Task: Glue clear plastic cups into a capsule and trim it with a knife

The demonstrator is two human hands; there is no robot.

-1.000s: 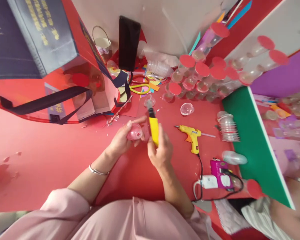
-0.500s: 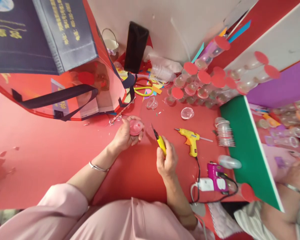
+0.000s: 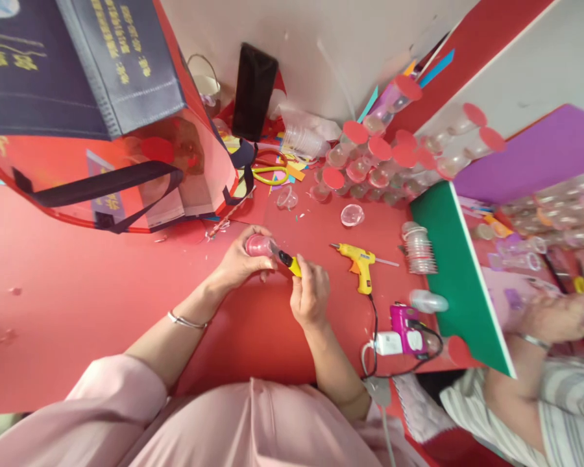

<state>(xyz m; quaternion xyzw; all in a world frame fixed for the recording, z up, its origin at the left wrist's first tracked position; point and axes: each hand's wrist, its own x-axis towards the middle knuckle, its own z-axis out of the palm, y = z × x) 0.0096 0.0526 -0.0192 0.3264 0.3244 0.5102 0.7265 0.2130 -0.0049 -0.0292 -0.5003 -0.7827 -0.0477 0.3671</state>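
The small plastic cup (image 3: 259,245) is clear with a pink tint, rounded like a little dome, and lies on its side in the left hand (image 3: 241,263); the fingers (image 3: 261,232) curl closely around it, thumb below and the others arched over the top, so only the end towards the blade shows. The yellow utility knife (image 3: 289,261) is slim, with a black collar and a short blade; its tip meets the cup just beside the left fingertips (whether it cuts in or only touches, I cannot tell). The right hand (image 3: 310,298) is folded tight around the yellow handle, fingers narrow and stacked, the knife pointing up and away from them towards the cup; both hands sit above the red table (image 3: 102,292). Just beyond the right fingers lies a yellow glue gun (image 3: 359,264); further past it stand capped clear cups (image 3: 370,162). Well off to the right, another person's hand (image 3: 549,318) works.
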